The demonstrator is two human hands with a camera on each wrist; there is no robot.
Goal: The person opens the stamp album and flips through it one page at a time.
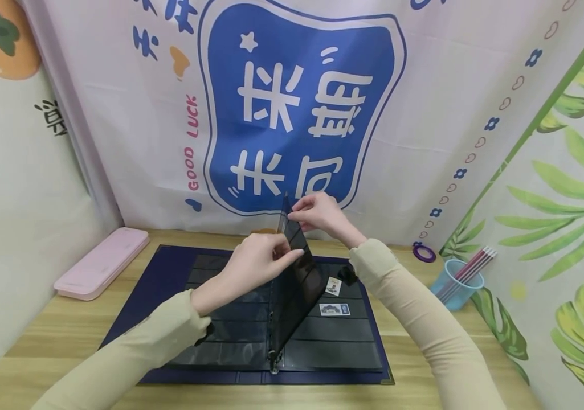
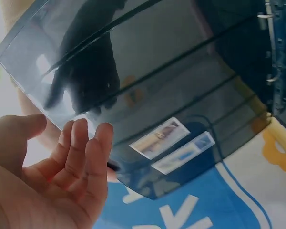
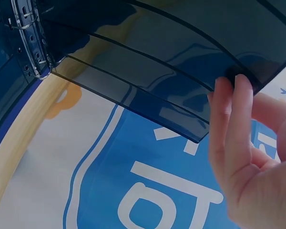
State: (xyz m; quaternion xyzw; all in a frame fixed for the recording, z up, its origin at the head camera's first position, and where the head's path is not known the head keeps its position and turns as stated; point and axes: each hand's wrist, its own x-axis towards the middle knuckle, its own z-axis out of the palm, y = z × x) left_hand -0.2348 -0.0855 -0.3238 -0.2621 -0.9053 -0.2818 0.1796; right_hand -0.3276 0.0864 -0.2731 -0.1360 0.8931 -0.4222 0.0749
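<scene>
A stamp album with a dark blue cover (image 1: 138, 296) lies spread on the table, one black page (image 1: 299, 285) standing upright from its ring binding (image 3: 31, 38). My right hand (image 1: 322, 216) pinches that page by its outer edge near the far corner, fingers on one face in the right wrist view. My left hand (image 1: 253, 259) is on the page's left side, fingers loosely bent, fingertips close to its edge. Two stamps (image 2: 159, 138) show in the page's strips in the left wrist view. On the right-hand page beneath, a small stamp (image 1: 334, 286) sits above a wider stamp (image 1: 334, 309).
A pink pencil case (image 1: 102, 265) lies at the back left of the wooden table. To the right stand a light blue cup (image 1: 458, 285) of pencils (image 1: 476, 263) and a purple ring (image 1: 424, 253). A printed cloth (image 1: 143, 142) hangs behind the album.
</scene>
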